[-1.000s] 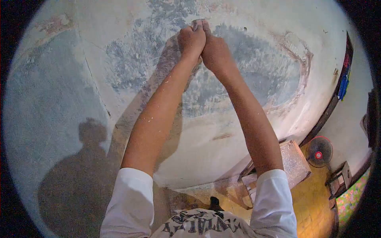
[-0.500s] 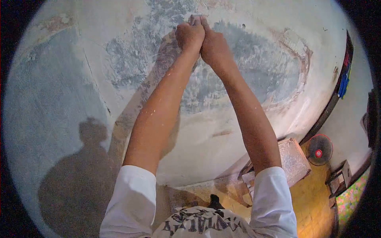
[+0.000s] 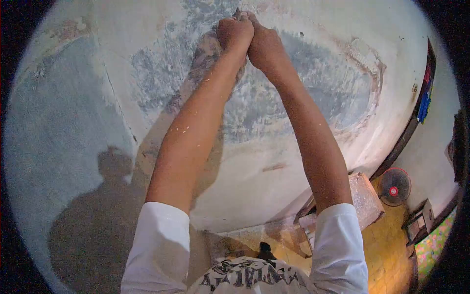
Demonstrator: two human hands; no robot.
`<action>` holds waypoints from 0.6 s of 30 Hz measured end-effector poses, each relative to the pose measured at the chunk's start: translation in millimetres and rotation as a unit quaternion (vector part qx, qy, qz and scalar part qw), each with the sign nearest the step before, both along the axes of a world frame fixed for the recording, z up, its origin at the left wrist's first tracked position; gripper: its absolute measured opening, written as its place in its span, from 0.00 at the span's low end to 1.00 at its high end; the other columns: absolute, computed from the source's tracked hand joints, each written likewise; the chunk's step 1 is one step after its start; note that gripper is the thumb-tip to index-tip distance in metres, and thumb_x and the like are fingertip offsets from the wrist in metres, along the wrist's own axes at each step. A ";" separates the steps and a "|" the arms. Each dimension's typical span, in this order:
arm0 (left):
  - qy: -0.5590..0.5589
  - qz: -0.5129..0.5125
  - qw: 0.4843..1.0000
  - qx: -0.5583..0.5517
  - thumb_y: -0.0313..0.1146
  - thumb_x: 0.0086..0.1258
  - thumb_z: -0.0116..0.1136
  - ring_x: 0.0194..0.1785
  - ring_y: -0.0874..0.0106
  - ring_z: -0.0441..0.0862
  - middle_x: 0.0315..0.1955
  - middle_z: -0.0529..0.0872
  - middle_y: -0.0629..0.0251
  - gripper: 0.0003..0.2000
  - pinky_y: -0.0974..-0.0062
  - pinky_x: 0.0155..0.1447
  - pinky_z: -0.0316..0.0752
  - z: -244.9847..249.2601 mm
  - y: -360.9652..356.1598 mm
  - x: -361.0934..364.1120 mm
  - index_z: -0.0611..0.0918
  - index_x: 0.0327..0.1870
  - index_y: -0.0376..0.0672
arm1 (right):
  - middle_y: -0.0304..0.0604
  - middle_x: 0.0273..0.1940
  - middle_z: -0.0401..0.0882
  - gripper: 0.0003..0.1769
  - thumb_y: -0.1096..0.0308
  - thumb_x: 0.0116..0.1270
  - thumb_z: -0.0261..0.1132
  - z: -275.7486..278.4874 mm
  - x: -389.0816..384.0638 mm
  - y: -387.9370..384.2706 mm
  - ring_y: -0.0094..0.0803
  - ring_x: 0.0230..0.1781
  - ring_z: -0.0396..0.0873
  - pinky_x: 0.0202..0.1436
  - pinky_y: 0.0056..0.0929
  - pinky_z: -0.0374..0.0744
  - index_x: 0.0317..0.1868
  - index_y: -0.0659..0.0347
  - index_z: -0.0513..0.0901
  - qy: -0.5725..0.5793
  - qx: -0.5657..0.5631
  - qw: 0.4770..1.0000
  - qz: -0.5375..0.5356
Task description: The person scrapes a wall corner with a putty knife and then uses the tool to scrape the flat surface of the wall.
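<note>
Both arms reach up to a wall (image 3: 254,105) whose paint is patchy, with grey areas showing through the white. At the top of the view my left hand (image 3: 235,35) is closed, its fingers wrapped round a thin grey scraper-like tool (image 3: 238,13). Most of that tool is hidden by the fingers, so its exact shape cannot be made out. Pressed against the left one, my right hand (image 3: 266,48) is closed on the same tool. Small pale flakes dot both forearms.
Low on the right stands a worn pinkish table (image 3: 367,201), with a red-rimmed fan (image 3: 394,187) beside it. Farther right are a small wooden stool (image 3: 419,223) and a flowered cloth (image 3: 435,245). Yellow tiles cover the floor (image 3: 382,250). A crack runs down the wall at left.
Both hands have shifted slightly upward along the wall, still together. The tool's thin dark end now shows above the left fingers.
</note>
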State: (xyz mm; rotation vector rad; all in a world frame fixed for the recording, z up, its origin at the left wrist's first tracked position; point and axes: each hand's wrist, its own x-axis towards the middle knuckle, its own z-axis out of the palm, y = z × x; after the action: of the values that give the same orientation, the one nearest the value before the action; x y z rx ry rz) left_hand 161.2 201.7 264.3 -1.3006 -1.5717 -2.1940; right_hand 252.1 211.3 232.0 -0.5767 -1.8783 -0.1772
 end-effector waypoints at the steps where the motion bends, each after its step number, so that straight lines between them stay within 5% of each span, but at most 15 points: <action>1: 0.014 0.025 0.999 -0.016 0.49 0.66 0.61 0.50 0.42 0.84 0.41 0.86 0.35 0.25 0.53 0.55 0.79 -4.8 2.8 -2.1 0.85 0.39 0.27 | 0.68 0.43 0.82 0.38 0.73 0.64 0.60 -6.5 -4.8 4.5 0.65 0.45 0.81 0.50 0.57 0.79 0.75 0.62 0.61 0.005 0.004 1.000 -0.001; 5: 0.037 0.072 0.996 -0.043 0.49 0.66 0.61 0.49 0.42 0.84 0.40 0.86 0.35 0.25 0.52 0.56 0.78 -14.1 2.8 -6.7 0.85 0.38 0.26 | 0.68 0.42 0.83 0.37 0.66 0.67 0.61 -17.9 -4.6 3.4 0.65 0.42 0.83 0.48 0.55 0.82 0.75 0.62 0.61 -0.035 -0.032 0.999 -0.021; 18: 0.037 0.076 0.996 -0.014 0.47 0.65 0.61 0.47 0.41 0.85 0.38 0.86 0.35 0.24 0.51 0.56 0.78 -1.5 -0.6 -4.0 0.86 0.36 0.27 | 0.69 0.41 0.83 0.36 0.67 0.68 0.58 -3.8 -1.0 -6.7 0.62 0.44 0.84 0.48 0.55 0.81 0.75 0.64 0.60 -0.010 0.002 1.000 0.012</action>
State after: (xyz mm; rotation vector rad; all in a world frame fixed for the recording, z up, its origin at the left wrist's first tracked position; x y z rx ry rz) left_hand 157.2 201.1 262.8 -1.2115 -1.6218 -2.0160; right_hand 251.1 204.6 228.2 -0.5506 -1.9030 -0.1721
